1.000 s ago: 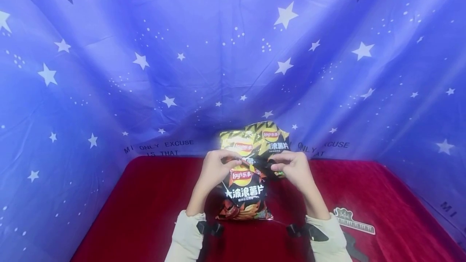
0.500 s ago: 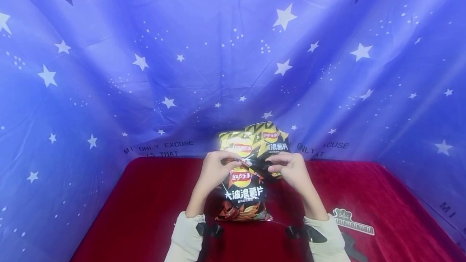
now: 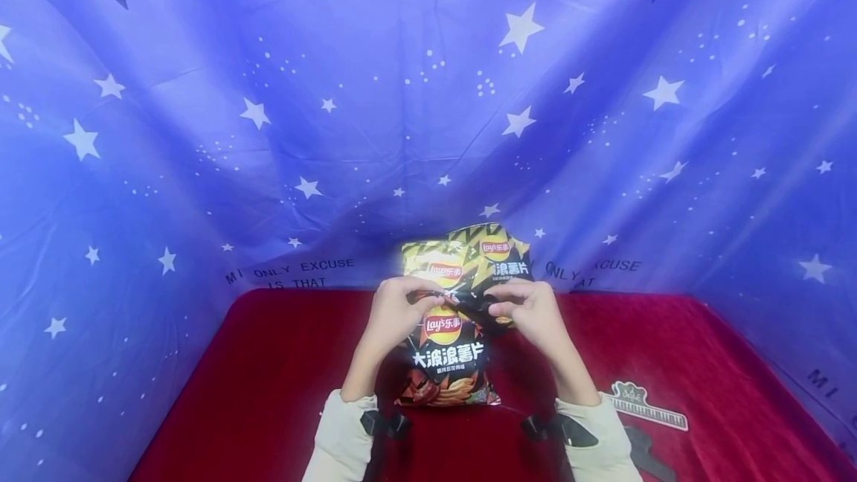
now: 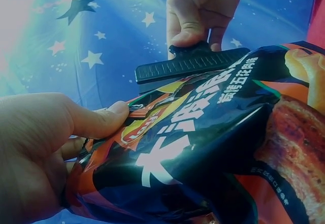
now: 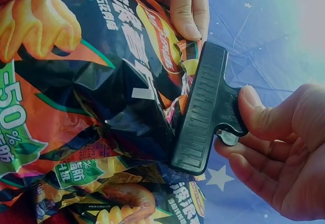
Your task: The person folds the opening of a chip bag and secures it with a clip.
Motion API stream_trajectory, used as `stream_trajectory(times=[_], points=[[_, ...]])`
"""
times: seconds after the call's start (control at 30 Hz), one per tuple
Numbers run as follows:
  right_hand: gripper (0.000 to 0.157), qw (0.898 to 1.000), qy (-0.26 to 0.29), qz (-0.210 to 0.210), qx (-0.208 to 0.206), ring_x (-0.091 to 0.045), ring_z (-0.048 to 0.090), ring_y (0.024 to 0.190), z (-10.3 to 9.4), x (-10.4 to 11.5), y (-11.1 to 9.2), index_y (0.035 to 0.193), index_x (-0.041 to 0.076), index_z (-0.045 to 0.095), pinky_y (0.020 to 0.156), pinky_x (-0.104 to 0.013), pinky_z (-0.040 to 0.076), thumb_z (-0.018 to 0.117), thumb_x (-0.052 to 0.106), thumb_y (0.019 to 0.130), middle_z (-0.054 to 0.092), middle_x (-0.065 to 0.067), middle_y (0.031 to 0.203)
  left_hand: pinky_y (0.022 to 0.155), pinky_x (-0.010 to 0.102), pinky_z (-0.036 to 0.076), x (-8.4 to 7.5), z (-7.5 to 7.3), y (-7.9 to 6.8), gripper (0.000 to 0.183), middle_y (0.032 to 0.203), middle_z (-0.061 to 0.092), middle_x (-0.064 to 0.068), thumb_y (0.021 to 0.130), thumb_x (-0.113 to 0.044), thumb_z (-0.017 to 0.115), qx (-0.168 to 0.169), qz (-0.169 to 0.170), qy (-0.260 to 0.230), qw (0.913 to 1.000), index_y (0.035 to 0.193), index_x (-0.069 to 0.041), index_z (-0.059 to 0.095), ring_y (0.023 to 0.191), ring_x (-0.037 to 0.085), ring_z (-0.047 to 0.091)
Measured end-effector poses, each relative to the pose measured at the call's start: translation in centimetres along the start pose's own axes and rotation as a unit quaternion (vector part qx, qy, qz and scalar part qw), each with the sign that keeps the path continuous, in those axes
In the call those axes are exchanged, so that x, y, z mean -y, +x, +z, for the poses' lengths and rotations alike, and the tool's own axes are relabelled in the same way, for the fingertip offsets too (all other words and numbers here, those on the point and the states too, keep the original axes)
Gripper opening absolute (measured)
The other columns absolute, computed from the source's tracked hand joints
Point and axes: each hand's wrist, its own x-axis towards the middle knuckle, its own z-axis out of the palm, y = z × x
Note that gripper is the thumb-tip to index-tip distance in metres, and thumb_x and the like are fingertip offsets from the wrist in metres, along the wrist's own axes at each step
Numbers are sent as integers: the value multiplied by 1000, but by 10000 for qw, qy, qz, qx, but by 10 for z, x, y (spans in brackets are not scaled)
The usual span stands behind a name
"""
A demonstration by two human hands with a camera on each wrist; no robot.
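An orange and black bag of potato chips (image 3: 448, 363) stands in the middle of the head view, its top edge folded or crumpled. My left hand (image 3: 398, 311) pinches its top left corner between thumb and fingers, as the left wrist view shows. My right hand (image 3: 532, 311) squeezes the handles of a black bag clip (image 5: 200, 112) between thumb and fingers. The clip's long ridged bar lies along the bag's top edge in the right wrist view. Whether its jaws have the edge between them, I cannot tell.
Behind the held bag are two yellow and black chip bags (image 3: 435, 251). To the right on the red tablecloth (image 3: 268, 378) lie a white clip with a piano-key pattern (image 3: 646, 409) and a dark grey flat piece (image 3: 646, 456). A blue star-patterned curtain (image 3: 402, 95) surrounds the table.
My right hand has shifted a little to the left with the clip, toward the bag's top edge. The left hand keeps its pinch on the corner in the same place.
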Motion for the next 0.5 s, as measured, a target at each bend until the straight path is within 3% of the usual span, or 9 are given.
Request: stream_trajectory(times=[0.5], points=[[21, 9999, -29, -102, -102, -15, 60, 83, 5, 2, 0, 97, 1, 81, 71, -20, 49, 80, -7, 78, 76, -16, 92, 73, 27, 54, -2, 0, -1, 9, 91, 79, -5, 84, -16, 84, -31, 17, 103, 9999, 93, -19, 83, 80, 8, 68]])
